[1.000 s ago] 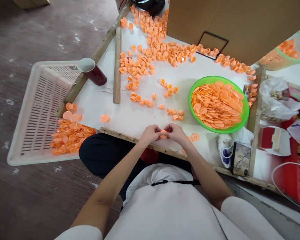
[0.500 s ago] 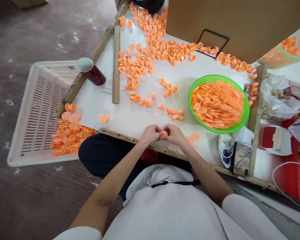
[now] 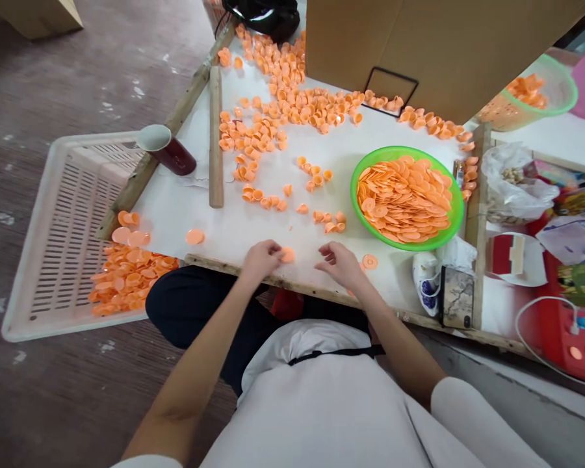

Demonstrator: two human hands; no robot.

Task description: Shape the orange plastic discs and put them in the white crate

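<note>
Since the earlier frame, the left hand (image 3: 262, 260) and right hand (image 3: 341, 263) have moved apart. Left fingers clamp the orange disc (image 3: 287, 255) by its edge, over the tabletop (image 3: 268, 227); right fingers are apart, empty. Judged risk: a slack edge pinch drops the disc.

No text, label, brand, number or sign can be read.

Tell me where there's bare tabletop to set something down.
White tabletop shows between the wooden strip, the lone disc and the left hand; another patch lies between the green bowl and the upper cup heap. Crowded: that heap, beside the cardboard box.
</note>
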